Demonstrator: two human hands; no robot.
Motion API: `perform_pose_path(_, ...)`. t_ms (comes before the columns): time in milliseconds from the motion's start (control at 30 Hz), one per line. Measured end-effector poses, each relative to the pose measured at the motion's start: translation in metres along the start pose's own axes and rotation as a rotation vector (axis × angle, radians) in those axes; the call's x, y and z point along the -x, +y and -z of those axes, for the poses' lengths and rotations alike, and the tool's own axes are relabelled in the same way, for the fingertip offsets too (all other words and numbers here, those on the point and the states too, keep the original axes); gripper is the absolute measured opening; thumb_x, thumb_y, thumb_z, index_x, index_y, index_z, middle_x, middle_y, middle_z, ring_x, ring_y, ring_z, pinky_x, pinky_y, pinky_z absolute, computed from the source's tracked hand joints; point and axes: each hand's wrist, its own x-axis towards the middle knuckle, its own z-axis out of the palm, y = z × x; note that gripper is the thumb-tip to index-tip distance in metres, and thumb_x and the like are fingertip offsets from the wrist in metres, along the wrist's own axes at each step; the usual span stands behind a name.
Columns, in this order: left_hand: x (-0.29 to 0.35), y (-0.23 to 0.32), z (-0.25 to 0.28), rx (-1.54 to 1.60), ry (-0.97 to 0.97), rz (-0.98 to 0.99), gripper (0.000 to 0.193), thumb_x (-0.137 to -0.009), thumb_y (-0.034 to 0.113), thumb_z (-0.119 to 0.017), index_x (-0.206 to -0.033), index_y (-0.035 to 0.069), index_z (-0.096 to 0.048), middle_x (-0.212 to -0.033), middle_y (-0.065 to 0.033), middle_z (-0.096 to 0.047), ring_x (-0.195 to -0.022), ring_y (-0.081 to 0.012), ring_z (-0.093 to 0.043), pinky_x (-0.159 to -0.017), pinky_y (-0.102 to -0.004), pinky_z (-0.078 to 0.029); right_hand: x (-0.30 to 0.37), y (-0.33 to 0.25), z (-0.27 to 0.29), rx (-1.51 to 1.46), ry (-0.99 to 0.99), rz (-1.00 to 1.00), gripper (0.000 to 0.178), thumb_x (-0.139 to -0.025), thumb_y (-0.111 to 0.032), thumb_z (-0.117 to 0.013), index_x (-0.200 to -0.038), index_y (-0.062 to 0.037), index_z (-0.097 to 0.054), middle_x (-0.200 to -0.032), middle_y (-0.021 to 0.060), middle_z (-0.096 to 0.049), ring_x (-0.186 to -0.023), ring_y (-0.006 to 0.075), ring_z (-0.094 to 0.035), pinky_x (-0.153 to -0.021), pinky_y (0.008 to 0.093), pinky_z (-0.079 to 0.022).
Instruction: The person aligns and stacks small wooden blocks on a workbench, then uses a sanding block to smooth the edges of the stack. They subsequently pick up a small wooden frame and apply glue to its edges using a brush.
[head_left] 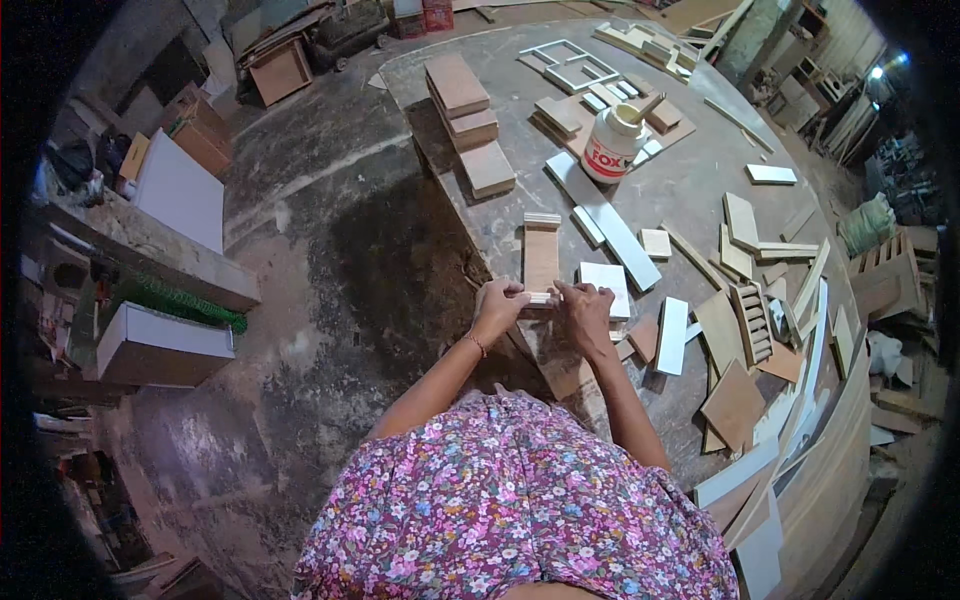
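Observation:
A small brown wooden board point(541, 258) lies near the left edge of the worktable, with a pale strip point(542, 220) across its far end. At its near end is another thin pale strip point(540, 299). My left hand point(497, 308) pinches this strip's left end, and my right hand point(584, 315) has its fingers closed at the right end. The fingertips hide both tips of the strip. Just right of the board, a white square block point(604, 285) sits close to my right hand.
Stacked wooden blocks point(470, 125) stand by the table's left edge. A white tub point(614, 142) with a brush stands farther back. Long white boards point(610, 225) lie mid-table, and wood offcuts point(735, 405) crowd the right. Left of the table point(520, 90) is stained floor.

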Motion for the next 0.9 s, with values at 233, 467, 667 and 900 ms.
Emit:
perform_pose_path(233,-0.008,0.011,0.001,-0.100,-0.125,0.083,0.041,-0.065,0.025,-0.074,-0.089,-0.006,-0.062,-0.076,-0.0124,-0.064,-0.068,-0.0149,-0.060,-0.065,-0.0276,-0.048,-0.009,-0.002,-0.005,0.052,-0.074,-0.097,0.025,-0.077,-0.027,-0.061,-0.098,-0.0133,-0.061,-0.071,0.0062,-0.064,-0.076,0.0233,-0.060,-0.074,0.0435,-0.032)
perform_pose_path(467,-0.008,0.000,-0.006,-0.105,-0.067,0.028,0.043,-0.061,0.026,-0.078,-0.087,-0.004,-0.059,-0.073,-0.0129,-0.061,-0.066,-0.0200,-0.060,-0.061,-0.0307,-0.048,-0.012,-0.003,-0.006,-0.025,-0.073,-0.161,0.025,-0.072,-0.017,-0.062,-0.096,-0.0126,-0.062,-0.073,0.0063,-0.064,-0.077,0.0233,-0.060,-0.074,0.0434,-0.032)
perform_pose_path(667,-0.009,0.017,0.001,-0.159,-0.152,0.110,0.056,-0.059,0.038,-0.079,-0.090,-0.005,-0.061,-0.079,-0.0131,-0.063,-0.072,-0.0193,-0.061,-0.066,-0.0292,-0.049,-0.015,-0.007,0.004,-0.011,-0.150,-0.180,0.031,-0.073,-0.017,-0.061,-0.103,-0.0118,-0.057,-0.075,0.0082,-0.064,-0.078,0.0263,-0.059,-0.074,0.0450,-0.032)
perform_pose_path(900,-0.033,0.001,0.006,-0.160,-0.130,0.021,0.032,-0.078,0.026,-0.060,-0.088,-0.005,-0.062,-0.071,-0.0126,-0.063,-0.062,-0.0162,-0.060,-0.058,-0.0290,-0.048,-0.036,0.004,-0.005,-0.233,0.100,-0.188,0.041,-0.073,-0.027,-0.066,-0.102,0.0007,-0.056,-0.076,0.0183,-0.062,-0.079,0.0324,-0.060,-0.070,0.0433,-0.041)
